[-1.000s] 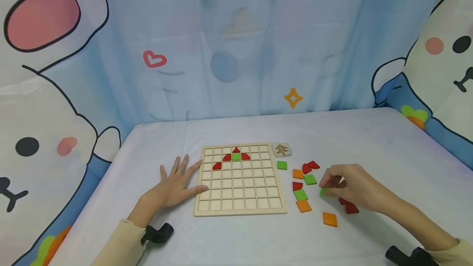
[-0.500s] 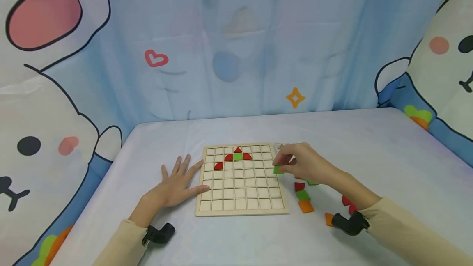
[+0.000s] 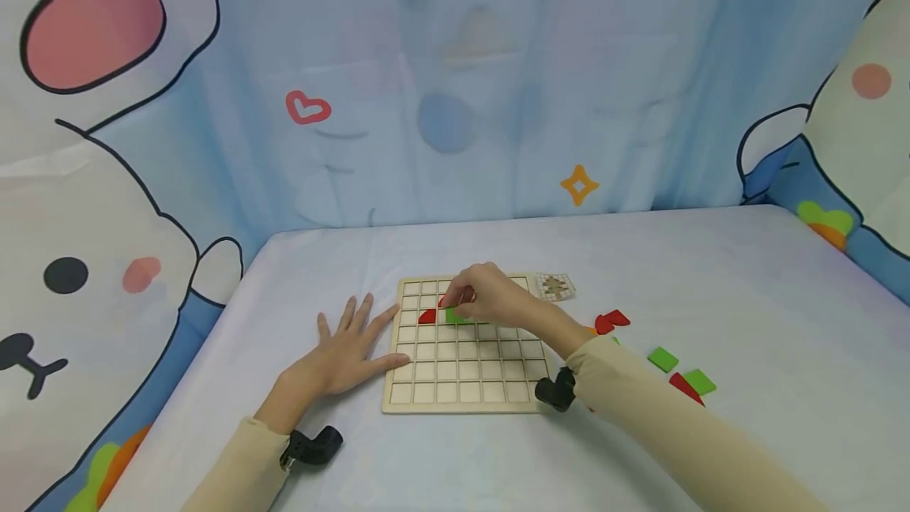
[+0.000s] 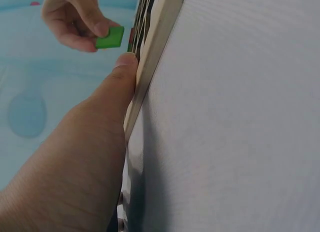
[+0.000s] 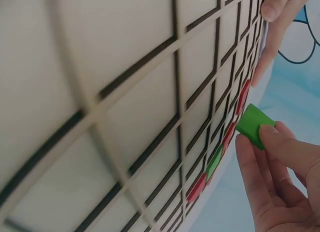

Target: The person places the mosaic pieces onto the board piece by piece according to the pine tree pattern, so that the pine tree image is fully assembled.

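Here | right grip (image 3: 490,296) pinches green tile (image 5: 254,123) | left grip (image 3: 344,358) spread | board (image 3: 446,393) partly hidden behind right grip

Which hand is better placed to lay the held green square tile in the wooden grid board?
Right, most likely: the right hand pinches the green square tile above the pale wooden grid board, while the left hand lies spread at the board's left edge.

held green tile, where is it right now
In the head view, the right hand pinches the green tile above the upper half of the grid board, right of a red piece.
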`<state>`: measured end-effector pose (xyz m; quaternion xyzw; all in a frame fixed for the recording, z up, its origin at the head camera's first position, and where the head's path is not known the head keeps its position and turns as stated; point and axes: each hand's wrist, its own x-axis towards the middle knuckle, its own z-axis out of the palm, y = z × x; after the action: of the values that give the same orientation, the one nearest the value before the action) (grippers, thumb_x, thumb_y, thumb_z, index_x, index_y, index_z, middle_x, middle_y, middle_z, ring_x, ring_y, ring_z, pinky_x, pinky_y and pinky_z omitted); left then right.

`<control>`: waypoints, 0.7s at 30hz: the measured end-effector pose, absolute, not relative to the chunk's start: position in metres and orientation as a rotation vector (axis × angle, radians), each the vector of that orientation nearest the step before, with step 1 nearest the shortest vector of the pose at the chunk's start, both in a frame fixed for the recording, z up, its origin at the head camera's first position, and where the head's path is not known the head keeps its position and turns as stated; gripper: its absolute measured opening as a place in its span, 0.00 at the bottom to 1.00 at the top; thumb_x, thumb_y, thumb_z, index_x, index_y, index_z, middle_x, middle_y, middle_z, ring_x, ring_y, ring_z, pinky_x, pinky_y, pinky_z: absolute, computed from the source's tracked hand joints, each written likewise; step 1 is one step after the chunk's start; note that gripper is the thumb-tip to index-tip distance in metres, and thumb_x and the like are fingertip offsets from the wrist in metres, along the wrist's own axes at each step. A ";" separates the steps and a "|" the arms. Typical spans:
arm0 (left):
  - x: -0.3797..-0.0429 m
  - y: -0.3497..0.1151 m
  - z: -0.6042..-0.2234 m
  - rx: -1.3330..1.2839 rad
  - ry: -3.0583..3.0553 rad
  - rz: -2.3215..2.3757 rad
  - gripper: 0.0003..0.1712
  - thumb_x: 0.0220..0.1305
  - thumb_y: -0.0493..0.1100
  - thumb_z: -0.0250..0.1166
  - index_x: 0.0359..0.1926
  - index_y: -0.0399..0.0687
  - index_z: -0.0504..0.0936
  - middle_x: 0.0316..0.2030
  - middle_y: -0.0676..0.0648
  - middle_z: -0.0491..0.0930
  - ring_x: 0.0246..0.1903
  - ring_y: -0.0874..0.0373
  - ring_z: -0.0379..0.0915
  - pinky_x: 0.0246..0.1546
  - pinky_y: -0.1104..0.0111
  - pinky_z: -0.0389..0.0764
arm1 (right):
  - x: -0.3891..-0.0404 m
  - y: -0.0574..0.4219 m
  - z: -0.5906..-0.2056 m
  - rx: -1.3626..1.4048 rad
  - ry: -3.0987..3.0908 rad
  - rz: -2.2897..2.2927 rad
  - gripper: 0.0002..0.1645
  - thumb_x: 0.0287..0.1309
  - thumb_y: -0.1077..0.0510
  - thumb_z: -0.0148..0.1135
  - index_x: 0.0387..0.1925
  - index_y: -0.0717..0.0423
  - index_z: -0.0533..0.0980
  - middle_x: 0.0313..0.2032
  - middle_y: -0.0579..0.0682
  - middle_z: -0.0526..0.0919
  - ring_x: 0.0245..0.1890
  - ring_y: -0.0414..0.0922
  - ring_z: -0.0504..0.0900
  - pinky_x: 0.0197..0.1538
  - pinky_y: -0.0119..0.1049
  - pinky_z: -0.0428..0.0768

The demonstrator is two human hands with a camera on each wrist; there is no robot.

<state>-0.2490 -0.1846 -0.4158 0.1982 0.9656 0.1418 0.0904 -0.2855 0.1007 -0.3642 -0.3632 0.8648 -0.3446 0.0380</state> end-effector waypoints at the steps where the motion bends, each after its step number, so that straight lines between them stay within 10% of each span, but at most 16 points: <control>1: -0.249 -0.185 -0.416 0.586 2.869 0.417 0.52 0.71 0.76 0.54 0.85 0.62 0.49 0.83 0.34 0.37 0.81 0.32 0.26 0.67 0.23 0.26 | -0.286 0.097 -0.364 -1.106 2.646 -1.059 0.07 0.61 0.73 0.70 0.39 0.64 0.87 0.38 0.54 0.90 0.36 0.42 0.87 0.41 0.33 0.84; 21: -0.249 -0.185 -0.417 0.591 2.881 0.401 0.52 0.70 0.76 0.54 0.85 0.62 0.50 0.83 0.34 0.37 0.81 0.31 0.26 0.67 0.23 0.27 | -0.287 0.073 -0.373 -0.904 2.781 -0.966 0.09 0.60 0.75 0.70 0.41 0.66 0.88 0.39 0.56 0.90 0.37 0.45 0.87 0.41 0.34 0.85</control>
<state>-0.2493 -0.1848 -0.4169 0.1984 0.9670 0.1347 0.0865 -0.2870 0.0732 -0.3734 -0.2933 0.9026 -0.3135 0.0312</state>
